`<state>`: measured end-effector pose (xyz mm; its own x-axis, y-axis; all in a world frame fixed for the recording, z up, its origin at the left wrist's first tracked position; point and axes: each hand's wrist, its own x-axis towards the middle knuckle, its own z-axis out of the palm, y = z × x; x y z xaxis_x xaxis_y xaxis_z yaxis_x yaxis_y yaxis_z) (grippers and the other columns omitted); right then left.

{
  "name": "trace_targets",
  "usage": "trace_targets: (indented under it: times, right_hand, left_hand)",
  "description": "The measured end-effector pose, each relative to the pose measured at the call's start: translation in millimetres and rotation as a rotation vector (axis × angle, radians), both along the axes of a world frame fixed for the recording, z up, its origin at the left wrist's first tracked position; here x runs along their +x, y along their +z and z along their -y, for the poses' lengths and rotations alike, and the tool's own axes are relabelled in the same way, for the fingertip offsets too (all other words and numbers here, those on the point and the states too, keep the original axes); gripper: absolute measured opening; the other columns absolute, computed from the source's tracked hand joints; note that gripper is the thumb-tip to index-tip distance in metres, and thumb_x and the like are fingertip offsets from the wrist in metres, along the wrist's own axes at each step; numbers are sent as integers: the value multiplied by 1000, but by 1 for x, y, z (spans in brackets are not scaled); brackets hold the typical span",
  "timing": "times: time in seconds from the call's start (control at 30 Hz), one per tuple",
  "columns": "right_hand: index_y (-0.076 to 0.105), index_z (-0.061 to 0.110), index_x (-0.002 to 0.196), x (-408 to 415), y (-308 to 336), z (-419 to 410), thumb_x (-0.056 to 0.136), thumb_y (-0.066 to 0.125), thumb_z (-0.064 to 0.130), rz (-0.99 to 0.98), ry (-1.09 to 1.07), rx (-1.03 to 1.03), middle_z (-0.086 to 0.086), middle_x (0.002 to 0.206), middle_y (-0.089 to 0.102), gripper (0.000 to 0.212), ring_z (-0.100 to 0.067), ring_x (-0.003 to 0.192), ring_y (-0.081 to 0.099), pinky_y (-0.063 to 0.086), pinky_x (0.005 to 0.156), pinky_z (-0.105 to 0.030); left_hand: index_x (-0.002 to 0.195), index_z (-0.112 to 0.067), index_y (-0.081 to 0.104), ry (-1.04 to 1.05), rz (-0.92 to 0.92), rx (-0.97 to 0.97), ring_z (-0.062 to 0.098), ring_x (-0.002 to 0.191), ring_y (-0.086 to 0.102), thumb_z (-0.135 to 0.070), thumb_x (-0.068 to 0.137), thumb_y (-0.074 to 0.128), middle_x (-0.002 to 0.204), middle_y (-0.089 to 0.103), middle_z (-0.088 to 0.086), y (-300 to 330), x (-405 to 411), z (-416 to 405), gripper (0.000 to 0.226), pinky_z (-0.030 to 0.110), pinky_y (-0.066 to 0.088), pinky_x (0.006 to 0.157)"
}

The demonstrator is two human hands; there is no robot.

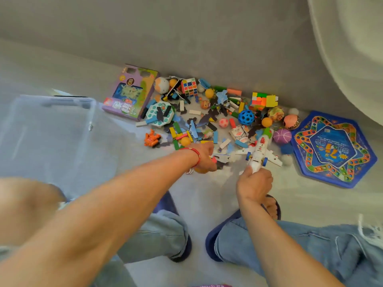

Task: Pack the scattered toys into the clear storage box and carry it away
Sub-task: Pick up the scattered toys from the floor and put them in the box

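Observation:
A pile of toys lies on the grey floor along the wall: blocks, puzzle pieces, balls, a Rubik's cube [189, 86], a blue holed ball [246, 117] and an orange figure [152, 138]. The clear storage box [49, 139] stands at the left. My right hand [254, 184] grips the tail of a white toy plane [261, 151], nose pointing away. My left hand [204, 156], a red string on its wrist, is curled over small toys at the pile's near edge; something pink and something orange show under its fingers.
A purple toy carton [132, 94] lies beside the box's far right corner. A blue hexagonal game board [333, 149] lies at the right. A white curtain [352, 48] hangs at the upper right. My knees in jeans and dark slippers are below.

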<state>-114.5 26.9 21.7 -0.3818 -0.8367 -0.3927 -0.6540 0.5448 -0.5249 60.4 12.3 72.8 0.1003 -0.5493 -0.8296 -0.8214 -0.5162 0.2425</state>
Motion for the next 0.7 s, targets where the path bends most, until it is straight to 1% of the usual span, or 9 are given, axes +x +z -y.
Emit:
trace_targets:
  times: [0.07, 0.13, 0.2, 0.3, 0.37, 0.47, 0.57, 0.63, 0.7]
  right_hand:
    - [55, 3, 121, 43, 25, -9, 98, 57, 35, 181, 96, -64, -18, 119, 60, 40, -38, 110, 57, 50, 89, -50]
    - [54, 10, 118, 94, 56, -22, 97, 57, 39, 336, 247, -85, -9, 110, 62, 36, -28, 98, 60, 49, 75, -39]
    - [55, 14, 115, 148, 94, -37, 97, 57, 41, 477, 467, -97, 0, 98, 61, 33, -20, 86, 58, 41, 66, -33]
    - [61, 19, 105, 224, 148, -64, 88, 65, 46, 638, 776, -114, 7, 82, 68, 32, -16, 76, 65, 50, 64, -33]
    - [62, 22, 93, 272, 164, -78, 81, 67, 49, 644, 928, -108, 4, 73, 71, 30, -17, 70, 67, 54, 61, -36]
    - [63, 15, 78, 333, 170, -95, 76, 64, 50, 603, 1114, 0, -6, 72, 73, 35, -28, 64, 70, 61, 63, -46]
    - [60, 7, 71, 368, 166, -111, 89, 68, 24, 665, 1181, 279, -17, 76, 65, 26, -28, 65, 61, 59, 74, -46]
    - [61, 1, 79, 379, 154, -114, 94, 62, 13, 671, 1201, 461, -19, 83, 60, 19, -29, 76, 60, 58, 80, -43]
    - [65, 0, 94, 381, 141, -112, 96, 57, 9, 659, 1263, 583, -15, 95, 66, 13, -30, 88, 67, 57, 82, -41]
  left_hand:
    - [120, -27, 44, 37, -3, 135, 32, 72, 67, -39, 84, 67, 110, 53, 12, 46, 55, -13, 45, 39, 62, 68]
    - [123, -24, 47, 116, 27, 194, 34, 75, 69, -39, 84, 70, 116, 51, 15, 92, 113, -36, 47, 38, 62, 66]
    - [123, -15, 54, 230, 79, 128, 29, 68, 68, -33, 87, 70, 114, 55, 14, 133, 167, -67, 44, 38, 62, 66]
    - [116, -10, 60, 463, 103, -60, 25, 62, 67, -24, 89, 67, 103, 59, 10, 168, 235, -133, 31, 45, 62, 75]
    - [113, -10, 61, 683, 85, -137, 31, 73, 67, -25, 86, 68, 102, 61, 13, 164, 267, -188, 31, 48, 61, 78]
    - [105, -8, 60, 1143, 3, -277, 27, 67, 62, -27, 82, 71, 96, 59, 13, 116, 291, -262, 32, 43, 61, 72]
    - [125, -9, 52, 1521, -35, -459, 28, 70, 67, -33, 75, 76, 115, 60, 14, 68, 287, -301, 61, 44, 62, 68]
    - [143, -13, 36, 1615, -122, -490, 31, 83, 67, -34, 82, 75, 126, 53, 11, 46, 274, -310, 76, 40, 61, 74]
    - [149, -15, 28, 1592, -144, -478, 27, 93, 62, -38, 85, 72, 123, 51, 8, 35, 253, -307, 81, 37, 55, 79]
